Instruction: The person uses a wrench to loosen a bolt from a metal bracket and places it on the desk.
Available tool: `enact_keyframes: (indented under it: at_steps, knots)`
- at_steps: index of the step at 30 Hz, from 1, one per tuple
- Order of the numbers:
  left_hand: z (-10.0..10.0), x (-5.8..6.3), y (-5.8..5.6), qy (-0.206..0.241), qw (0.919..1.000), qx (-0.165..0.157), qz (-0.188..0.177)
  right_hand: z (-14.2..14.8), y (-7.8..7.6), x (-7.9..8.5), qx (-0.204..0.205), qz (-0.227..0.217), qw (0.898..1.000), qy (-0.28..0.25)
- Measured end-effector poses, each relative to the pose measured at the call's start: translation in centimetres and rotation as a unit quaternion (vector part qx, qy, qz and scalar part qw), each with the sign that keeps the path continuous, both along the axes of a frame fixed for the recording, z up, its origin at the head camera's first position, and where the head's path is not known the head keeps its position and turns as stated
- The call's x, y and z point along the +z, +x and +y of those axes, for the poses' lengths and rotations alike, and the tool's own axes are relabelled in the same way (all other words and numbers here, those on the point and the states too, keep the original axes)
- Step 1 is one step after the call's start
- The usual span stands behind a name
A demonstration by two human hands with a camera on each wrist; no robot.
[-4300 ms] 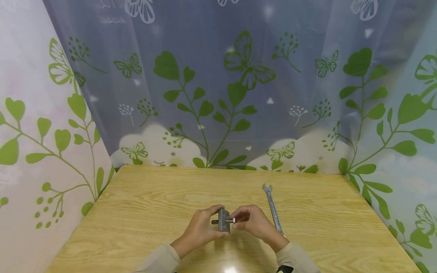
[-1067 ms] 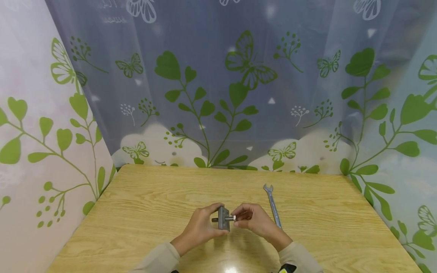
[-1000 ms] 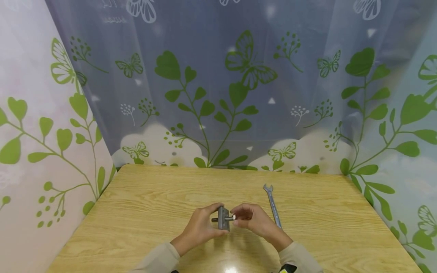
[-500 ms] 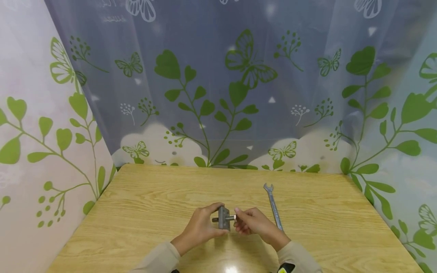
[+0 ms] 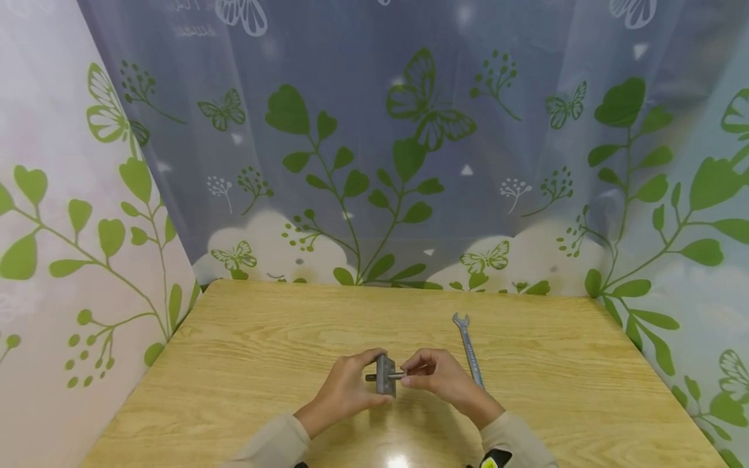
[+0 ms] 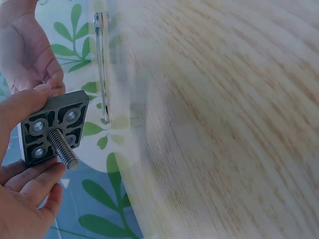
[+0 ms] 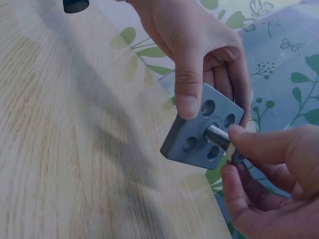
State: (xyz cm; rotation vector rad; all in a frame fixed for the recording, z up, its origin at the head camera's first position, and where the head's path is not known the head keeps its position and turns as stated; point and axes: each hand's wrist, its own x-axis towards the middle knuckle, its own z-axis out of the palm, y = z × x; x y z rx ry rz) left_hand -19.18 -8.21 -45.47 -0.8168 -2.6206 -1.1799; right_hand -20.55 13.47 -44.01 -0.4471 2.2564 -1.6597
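A square grey plate [image 5: 382,375] with a hole near each corner is held above the table by my left hand [image 5: 342,393], thumb and fingers on opposite edges. Through its centre runs a threaded bolt [image 7: 218,137], which sticks out on both sides. In the left wrist view the bolt's free end [image 6: 62,148] shows bare thread. My right hand [image 5: 447,387] pinches the bolt's head [image 7: 234,153] between thumb and fingers; the fingers partly cover the head. A length of shank is visible between head and plate.
An open-ended wrench [image 5: 470,351] lies on the wooden table [image 5: 263,338], just beyond the right hand, its near end hidden by the wrist. Curtains with printed leaves and butterflies [image 5: 409,208] stand around the table's back and sides.
The right fingers have shifted around the bolt head: half a second ago one fingertip was raised at its top with the others curled below. The left hand and plate stay nearly still.
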Motion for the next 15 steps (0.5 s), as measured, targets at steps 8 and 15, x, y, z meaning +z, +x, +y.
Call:
enact_keyframes:
  at_steps: [8,15]
  knots:
    - [0.12,0.07,-0.15,-0.003,1.0,0.007,0.001,-0.32,0.19,0.37,0.0,0.06,0.998,0.03]
    - [0.0,0.17,-0.19,0.0,1.0,0.004,0.002,-0.16,0.06,0.26,0.007,0.057,0.998,0.032]
